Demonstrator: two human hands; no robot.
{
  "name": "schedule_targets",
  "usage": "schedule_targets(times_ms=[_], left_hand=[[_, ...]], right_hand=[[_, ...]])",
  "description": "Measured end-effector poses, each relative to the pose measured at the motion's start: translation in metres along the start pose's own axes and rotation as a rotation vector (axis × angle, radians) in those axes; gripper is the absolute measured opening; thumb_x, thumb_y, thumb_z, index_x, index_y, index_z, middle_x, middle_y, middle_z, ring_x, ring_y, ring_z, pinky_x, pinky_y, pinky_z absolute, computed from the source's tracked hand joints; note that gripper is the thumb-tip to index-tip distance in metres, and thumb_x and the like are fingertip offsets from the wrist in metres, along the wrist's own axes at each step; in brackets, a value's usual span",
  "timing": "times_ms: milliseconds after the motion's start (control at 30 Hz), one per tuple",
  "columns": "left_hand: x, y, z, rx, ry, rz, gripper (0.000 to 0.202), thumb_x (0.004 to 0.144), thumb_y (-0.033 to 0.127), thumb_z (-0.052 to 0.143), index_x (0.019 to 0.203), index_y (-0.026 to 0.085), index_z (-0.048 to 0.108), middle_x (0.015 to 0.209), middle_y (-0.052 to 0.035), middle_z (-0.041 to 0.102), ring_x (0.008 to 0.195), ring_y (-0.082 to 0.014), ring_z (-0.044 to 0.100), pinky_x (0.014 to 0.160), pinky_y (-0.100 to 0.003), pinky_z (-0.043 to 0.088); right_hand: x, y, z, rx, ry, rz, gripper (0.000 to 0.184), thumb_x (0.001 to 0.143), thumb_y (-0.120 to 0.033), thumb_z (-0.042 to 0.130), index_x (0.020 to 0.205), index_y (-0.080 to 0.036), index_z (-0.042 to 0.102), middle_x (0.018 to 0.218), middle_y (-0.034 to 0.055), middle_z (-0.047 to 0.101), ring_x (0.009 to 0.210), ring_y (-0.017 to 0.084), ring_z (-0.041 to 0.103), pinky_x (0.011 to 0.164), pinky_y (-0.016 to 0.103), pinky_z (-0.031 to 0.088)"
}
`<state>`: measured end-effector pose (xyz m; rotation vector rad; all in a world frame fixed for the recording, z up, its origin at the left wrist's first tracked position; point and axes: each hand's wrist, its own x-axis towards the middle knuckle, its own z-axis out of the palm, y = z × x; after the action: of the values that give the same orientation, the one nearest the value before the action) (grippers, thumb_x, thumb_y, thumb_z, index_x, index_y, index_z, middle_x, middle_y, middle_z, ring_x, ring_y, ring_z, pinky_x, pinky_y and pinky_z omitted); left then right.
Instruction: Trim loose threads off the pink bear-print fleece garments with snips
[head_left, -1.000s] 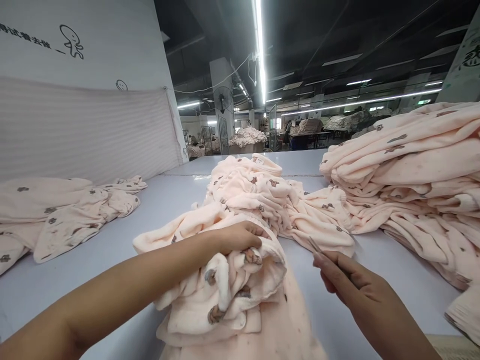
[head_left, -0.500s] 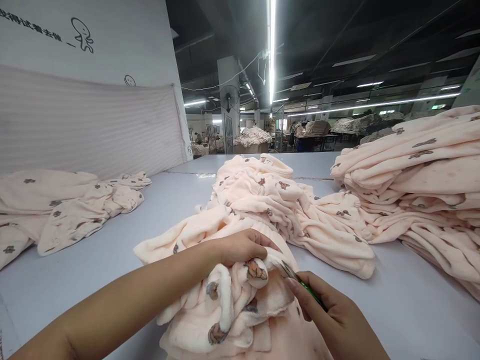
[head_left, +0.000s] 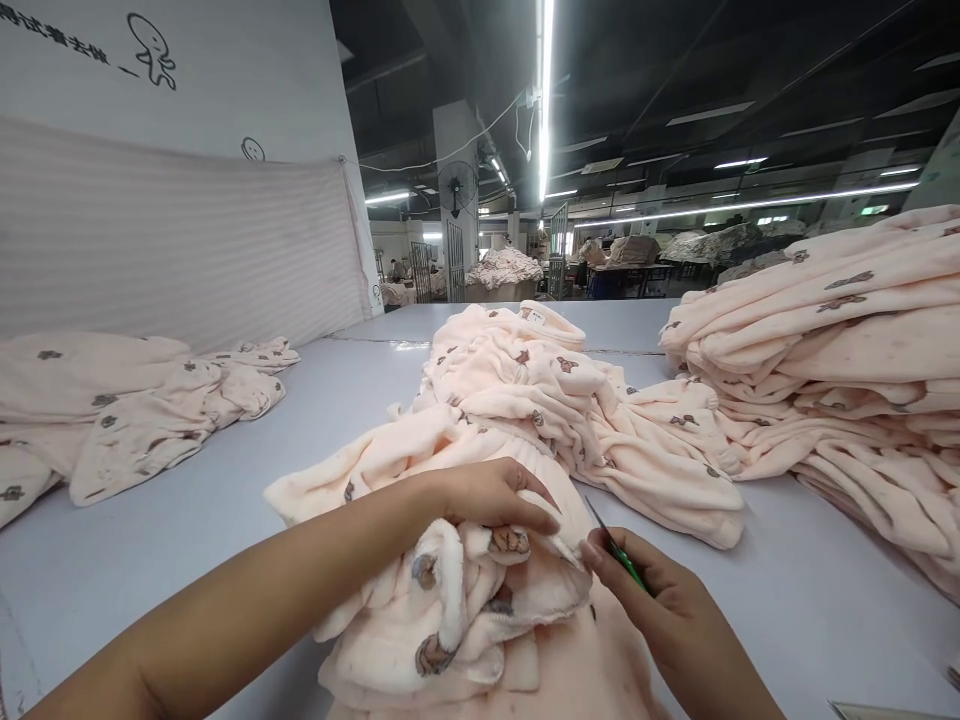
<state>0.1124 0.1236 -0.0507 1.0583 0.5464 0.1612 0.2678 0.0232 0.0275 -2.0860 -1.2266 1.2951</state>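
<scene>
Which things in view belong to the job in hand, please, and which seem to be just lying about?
In use:
- left hand, gripping the pink garment
- right hand, holding the green-handled tool

Apparently lying about:
- garment stack at right
- garments at left
- background heap

At left, a white wall [head_left: 255, 60] bears dark lettering [head_left: 56, 33] and a line-drawn figure [head_left: 152, 52]; a striped sheet [head_left: 172, 240] hangs across its lower part. Beyond the worktop [head_left: 795, 560] stand a pillar [head_left: 454, 128], a fan [head_left: 456, 188] before it, metal gates [head_left: 558, 250] and a heap of pale cloth [head_left: 504, 267]. A lit tube [head_left: 546, 100] hangs under the dark ceiling [head_left: 637, 60].
</scene>
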Motion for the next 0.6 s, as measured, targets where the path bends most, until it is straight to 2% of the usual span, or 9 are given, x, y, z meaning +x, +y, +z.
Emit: schedule_targets(times_ms=[100,267,433,600], left_hand=[[0.003,0.0,-0.002,-0.052,-0.004,-0.015,0.012,0.066,0.018,0.065,0.077,0.015,0.068,0.065,0.0043,0.06,0.059,-0.0087,0.05,0.057,-0.019,0.038],[0.006,-0.002,-0.005,-0.202,0.02,-0.032,0.009,0.064,0.016,0.064,0.072,0.014,0.066,0.064,0.0025,0.06,0.062,-0.0101,0.054,0.061,-0.021,0.041],[0.007,-0.005,-0.005,-0.266,0.034,-0.04,0.013,0.061,0.017,0.066,0.074,0.014,0.066,0.062,0.0032,0.06,0.06,-0.0096,0.053,0.059,-0.021,0.041],[0.008,-0.008,-0.006,-0.25,0.004,-0.031,0.017,0.062,0.02,0.067,0.078,0.015,0.064,0.065,0.0032,0.059,0.059,-0.0084,0.051,0.055,-0.019,0.039]], right_hand=[[-0.001,0.0,-0.014,-0.026,-0.05,0.017,0.038,0.074,-0.059,0.055,0.068,-0.021,0.05,0.067,-0.0047,0.035,0.066,0.012,0.034,0.06,0.019,0.032],[0.003,0.01,-0.037,-0.277,-0.297,-0.004,0.039,0.083,-0.059,0.041,0.072,-0.023,0.049,0.074,-0.0024,0.046,0.075,0.017,0.047,0.068,0.023,0.038],[0.006,0.018,-0.03,-0.474,-0.237,-0.088,0.039,0.082,-0.06,0.041,0.074,-0.024,0.053,0.071,-0.0024,0.052,0.072,0.018,0.052,0.065,0.024,0.04],[0.003,0.015,-0.022,-0.459,-0.19,-0.074,0.037,0.083,-0.057,0.041,0.073,-0.025,0.055,0.071,-0.0028,0.056,0.073,0.018,0.054,0.065,0.023,0.04]])
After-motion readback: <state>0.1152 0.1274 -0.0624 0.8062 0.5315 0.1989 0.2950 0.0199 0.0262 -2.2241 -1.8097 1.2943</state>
